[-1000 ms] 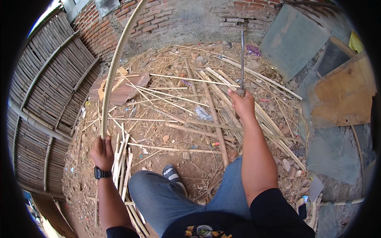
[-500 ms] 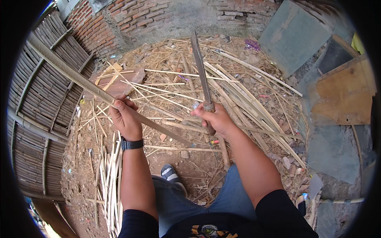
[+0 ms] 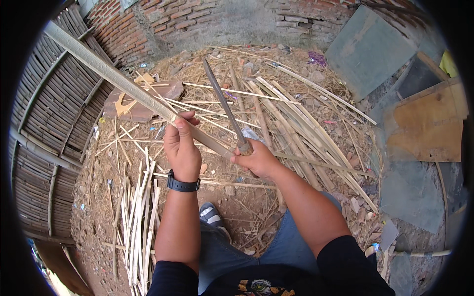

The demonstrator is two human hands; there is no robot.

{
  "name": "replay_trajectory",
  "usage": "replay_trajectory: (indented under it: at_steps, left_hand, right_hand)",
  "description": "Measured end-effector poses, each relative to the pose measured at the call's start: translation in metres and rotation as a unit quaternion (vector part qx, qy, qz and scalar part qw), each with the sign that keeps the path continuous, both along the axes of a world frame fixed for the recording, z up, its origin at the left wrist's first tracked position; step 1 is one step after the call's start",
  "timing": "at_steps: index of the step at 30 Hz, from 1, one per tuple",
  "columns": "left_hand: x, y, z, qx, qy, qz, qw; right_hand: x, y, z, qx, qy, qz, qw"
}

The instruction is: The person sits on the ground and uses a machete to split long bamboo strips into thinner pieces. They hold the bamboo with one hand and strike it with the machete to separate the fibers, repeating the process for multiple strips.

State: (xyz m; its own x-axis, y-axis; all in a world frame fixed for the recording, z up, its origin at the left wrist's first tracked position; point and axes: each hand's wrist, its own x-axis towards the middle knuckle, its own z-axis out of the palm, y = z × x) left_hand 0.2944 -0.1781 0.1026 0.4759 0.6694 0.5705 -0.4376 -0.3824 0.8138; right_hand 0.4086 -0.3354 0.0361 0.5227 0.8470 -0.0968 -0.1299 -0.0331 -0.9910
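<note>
My left hand (image 3: 182,148), with a dark watch on its wrist, grips a long split bamboo strip (image 3: 113,77). The strip slants from the upper left down toward the middle, its near end beside my right hand. In my right hand (image 3: 256,159) is a machete (image 3: 222,101) with a wooden handle. Its long dark blade points up and slightly left, away from me. The fingers of my right hand close round the handle, and its thumb side meets or nearly meets the strip's lower end; I cannot tell whether they touch.
Pale split bamboo strips (image 3: 140,227) lie piled at my left. Longer bamboo pieces (image 3: 306,133) are heaped ahead to the right. A bamboo-slat wall (image 3: 42,128) stands left, a brick wall (image 3: 222,24) at the back. Grey sheets (image 3: 370,52) and a brown board (image 3: 424,118) lean right.
My left hand has moved right and slightly nearer with the bamboo strip. My right hand has shifted left and down, and the machete blade has tilted further left.
</note>
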Motion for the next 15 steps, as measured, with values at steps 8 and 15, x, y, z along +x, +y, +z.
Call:
replay_trajectory:
  at_steps: [8, 15]
  left_hand:
    - [-0.034, 0.036, 0.119, -0.116, -0.129, -0.027, 0.984]
    - [-0.104, 0.071, 0.118, -0.063, -0.175, -0.138, 0.973]
  right_hand:
    - [0.02, -0.011, -0.005, -0.028, -0.025, 0.046, 0.998]
    - [0.024, 0.0, -0.029, -0.086, -0.097, 0.105, 0.986]
